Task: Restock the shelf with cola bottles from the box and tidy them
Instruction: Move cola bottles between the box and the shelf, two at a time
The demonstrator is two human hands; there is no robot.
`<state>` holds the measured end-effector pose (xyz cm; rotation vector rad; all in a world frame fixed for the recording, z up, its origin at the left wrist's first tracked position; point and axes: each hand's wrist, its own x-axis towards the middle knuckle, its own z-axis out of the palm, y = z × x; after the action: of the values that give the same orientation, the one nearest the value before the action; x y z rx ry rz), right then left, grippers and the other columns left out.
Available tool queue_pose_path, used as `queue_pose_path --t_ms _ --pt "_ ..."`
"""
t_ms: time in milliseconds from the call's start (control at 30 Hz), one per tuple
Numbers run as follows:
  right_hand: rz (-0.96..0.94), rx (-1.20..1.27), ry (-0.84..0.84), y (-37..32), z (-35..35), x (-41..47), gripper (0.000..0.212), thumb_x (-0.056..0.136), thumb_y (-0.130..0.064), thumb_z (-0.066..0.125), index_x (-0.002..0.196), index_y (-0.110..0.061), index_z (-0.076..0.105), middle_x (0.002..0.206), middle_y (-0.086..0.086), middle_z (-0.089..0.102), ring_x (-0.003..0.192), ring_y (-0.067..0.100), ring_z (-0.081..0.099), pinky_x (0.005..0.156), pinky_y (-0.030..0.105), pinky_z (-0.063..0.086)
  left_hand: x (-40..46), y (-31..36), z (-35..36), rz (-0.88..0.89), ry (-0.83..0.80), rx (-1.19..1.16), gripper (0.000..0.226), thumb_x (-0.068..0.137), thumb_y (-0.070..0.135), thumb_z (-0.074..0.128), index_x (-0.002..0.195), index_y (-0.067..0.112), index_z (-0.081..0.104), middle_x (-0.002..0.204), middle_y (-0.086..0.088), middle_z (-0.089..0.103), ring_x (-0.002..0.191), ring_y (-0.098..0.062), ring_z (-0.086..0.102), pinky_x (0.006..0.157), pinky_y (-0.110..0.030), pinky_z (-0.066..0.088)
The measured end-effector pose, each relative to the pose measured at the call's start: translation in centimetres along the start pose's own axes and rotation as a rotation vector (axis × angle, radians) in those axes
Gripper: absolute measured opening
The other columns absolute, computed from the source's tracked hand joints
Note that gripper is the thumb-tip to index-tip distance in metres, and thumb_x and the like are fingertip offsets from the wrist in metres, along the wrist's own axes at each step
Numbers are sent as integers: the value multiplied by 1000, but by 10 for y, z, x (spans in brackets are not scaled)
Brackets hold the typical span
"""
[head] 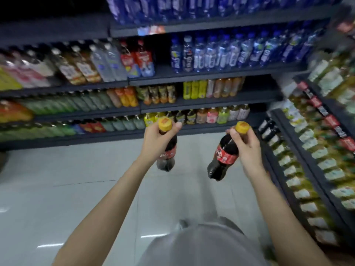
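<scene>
I hold one cola bottle in each hand, both upright over the pale floor, each with a yellow cap, dark drink and a red label. My left hand (156, 140) grips the neck of the left cola bottle (167, 156). My right hand (246, 145) grips the neck and shoulder of the right cola bottle (223, 156), which tilts slightly. The shelf unit ahead (163, 132) is stocked with many drinks, and a few red-labelled cola bottles (92, 126) stand on its lowest row at the left. The box is not in view.
A second shelf unit (299, 150) runs along the right side, packed with yellow-green bottles. Blue water bottles (221, 54) fill the upper rows ahead. The grey tiled floor (76, 189) lies between me and the shelves. The picture is blurred.
</scene>
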<state>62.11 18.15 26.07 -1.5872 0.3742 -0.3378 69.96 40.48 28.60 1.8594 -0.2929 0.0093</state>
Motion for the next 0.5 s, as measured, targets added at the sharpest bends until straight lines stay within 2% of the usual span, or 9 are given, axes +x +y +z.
queue_pose_path --t_ms 33,100,167,233,300,367,433,500 --pt "-8 1 -22 -5 28 15 7 90 -22 62 89 -28 59 99 2 67 90 4 61 84 16 47 13 -6 -21 3 54 14 21 80 42 70 67 27 61 66 16 61 68 7 56 69 -16 42" --pt "-46 -12 -100 -16 81 45 5 89 -24 63 89 -28 59 96 -4 66 89 1 60 85 18 46 40 -16 -61 10 173 -8 33 80 40 71 70 9 63 66 6 62 68 0 55 69 -22 42" --pt "-108 -39 -188 -27 129 76 6 85 -30 64 89 -27 60 97 0 68 93 10 62 89 27 45 68 -23 -102 6 327 -70 44 83 34 71 75 -6 58 67 -11 59 67 -7 53 68 -21 42" --pt "-167 -64 -265 -43 177 108 16 80 -40 63 90 -28 60 102 5 70 98 14 63 90 28 45 101 -25 -143 15 471 -120 48 86 32 68 74 -13 52 67 -14 50 65 -10 48 63 -16 38" --pt "-206 -40 -316 -59 223 138 20 77 -44 60 91 -29 60 103 4 70 100 14 63 89 27 46 137 -28 -181 25 561 -149 47 87 31 66 70 -10 50 66 -9 46 64 -10 45 60 -14 36" --pt "-240 14 -350 -72 268 169 21 77 -44 61 92 -30 60 104 3 69 101 12 63 90 24 45 174 -32 -217 36 616 -171 41 89 34 64 68 1 53 65 -3 50 65 -8 48 66 -18 39" --pt "-301 68 -363 -87 313 203 16 80 -45 62 92 -34 59 105 5 69 102 11 62 91 23 44 213 -33 -251 58 650 -151 35 89 36 62 66 12 54 64 5 52 66 -6 50 70 -22 40" --pt "-372 124 -349 -105 354 236 13 85 -44 63 92 -36 57 104 11 67 100 14 62 90 22 44 251 -32 -281 88 675 -117 31 90 34 62 64 18 55 61 14 54 65 -3 51 70 -19 41"
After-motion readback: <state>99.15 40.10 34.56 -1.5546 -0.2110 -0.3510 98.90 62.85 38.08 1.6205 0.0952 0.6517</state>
